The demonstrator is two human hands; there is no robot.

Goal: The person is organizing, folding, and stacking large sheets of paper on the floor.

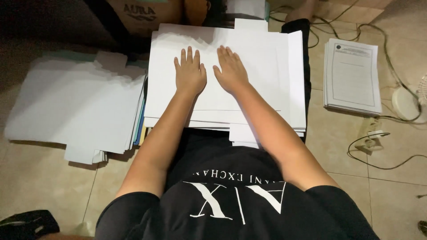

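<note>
A thick stack of blank white paper sheets [267,58] lies on my lap in front of me. My left hand [190,73] rests flat on its top sheet, palm down, fingers spread a little. My right hand [231,70] lies flat beside it on the same sheet, fingers together and pointing away from me. Neither hand grips anything. The two hands are a few centimetres apart.
A second loose pile of white sheets [75,106] lies on the tiled floor at the left. A stack of printed forms [352,78] sits at the right, with cables [382,49] and a power strip [371,135] near it. A cardboard box [144,15] stands behind.
</note>
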